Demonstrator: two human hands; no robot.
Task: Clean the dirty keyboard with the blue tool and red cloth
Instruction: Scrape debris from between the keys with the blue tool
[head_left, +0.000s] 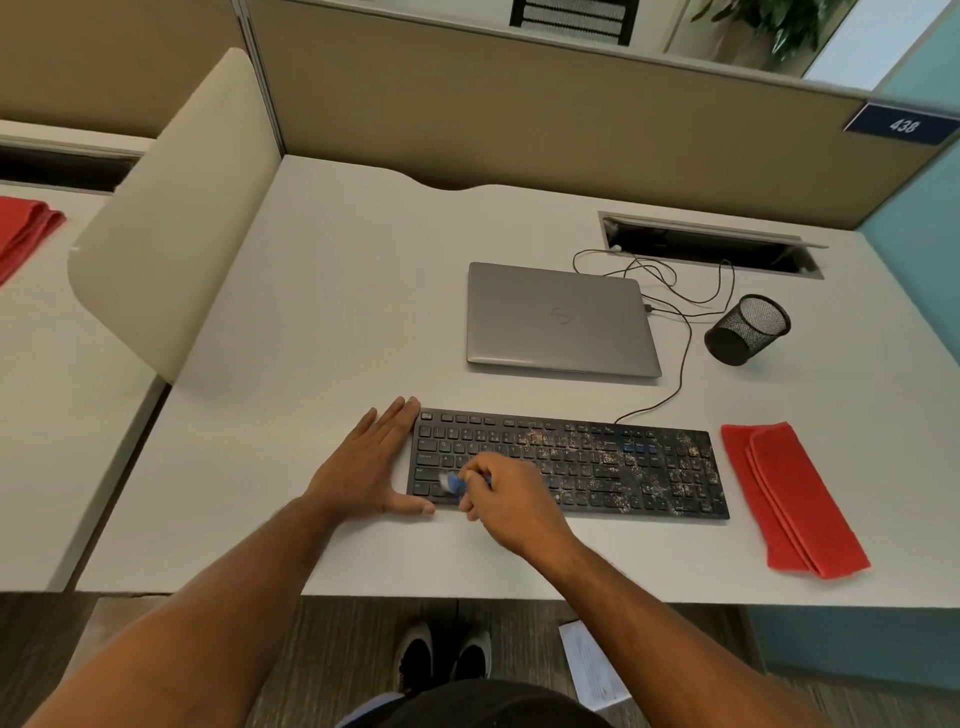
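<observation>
A black keyboard (613, 467) lies near the front edge of the white desk (337, 312), with pale crumbs scattered over its middle and right keys. My right hand (511, 501) grips the blue tool (457, 486), whose whitish blurred brush end touches the lower left keys. My left hand (371, 462) lies flat with straight fingers against the keyboard's left end, the thumb along its front corner. A folded red cloth (792, 501) rests on the desk just right of the keyboard.
A closed grey laptop (561, 319) sits behind the keyboard, a cable running from it to a desk slot (711, 244). A black mesh cup (748, 330) lies tipped at the right. Another red cloth (23, 234) lies on the neighbouring desk beyond a beige divider (176, 208).
</observation>
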